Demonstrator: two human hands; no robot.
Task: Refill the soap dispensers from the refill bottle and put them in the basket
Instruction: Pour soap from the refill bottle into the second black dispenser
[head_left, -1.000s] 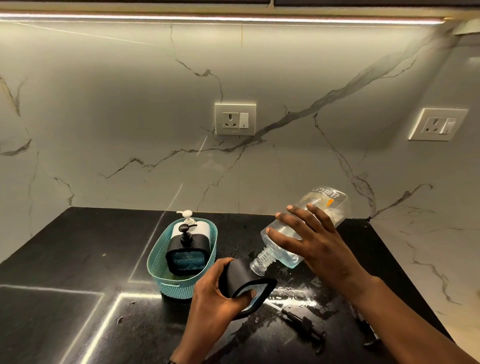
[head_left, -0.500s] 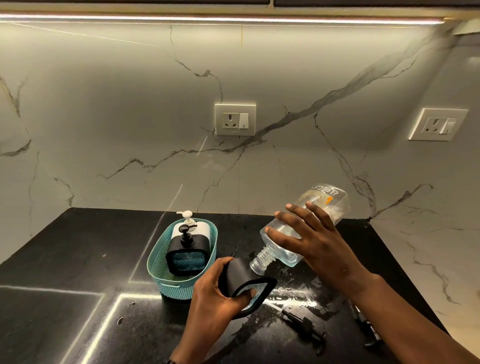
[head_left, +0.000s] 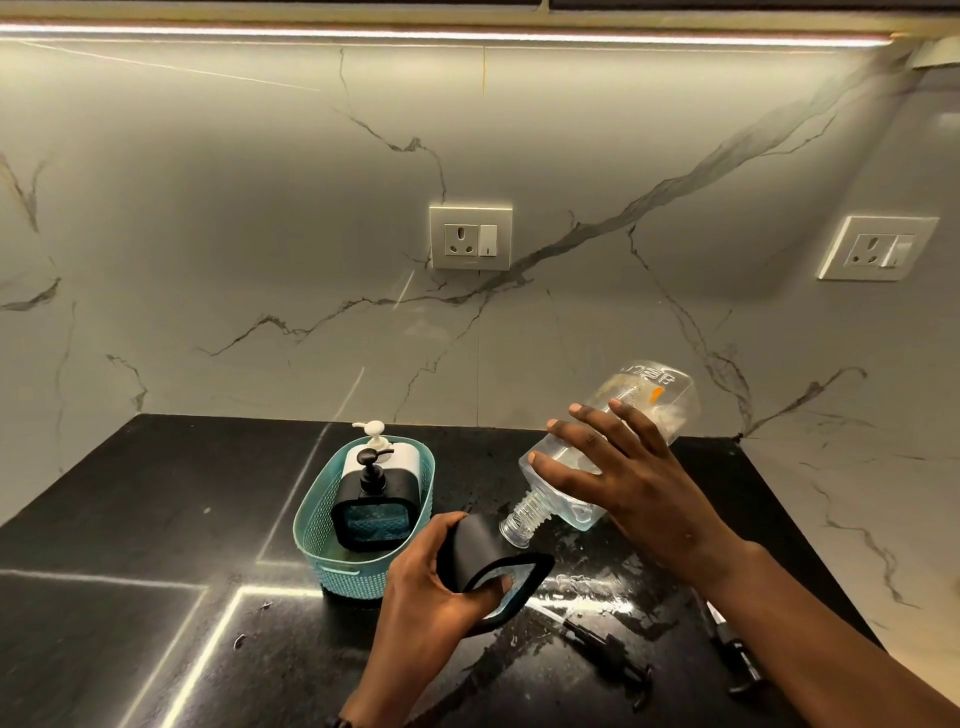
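Observation:
My right hand (head_left: 628, 483) grips a clear refill bottle (head_left: 649, 410), tipped neck-down to the left. Its ribbed neck (head_left: 522, 522) sits at the top of a black soap dispenser (head_left: 493, 566) without a pump, which my left hand (head_left: 431, 587) holds tilted above the counter. A teal basket (head_left: 322, 535) stands to the left with a black dispenser (head_left: 371, 512) and a white dispenser (head_left: 384, 452) upright in it, both with pumps fitted.
The black counter (head_left: 130, 519) is wet near the right hand. A black pump head (head_left: 608, 654) lies on it in front, and another dark pump part (head_left: 737, 654) lies at the right. Marble walls with two sockets (head_left: 470, 236) close off the back and right.
The refill bottle has tipped a little steeper and risen slightly in my right hand. The left hand and its dispenser have stayed where they were.

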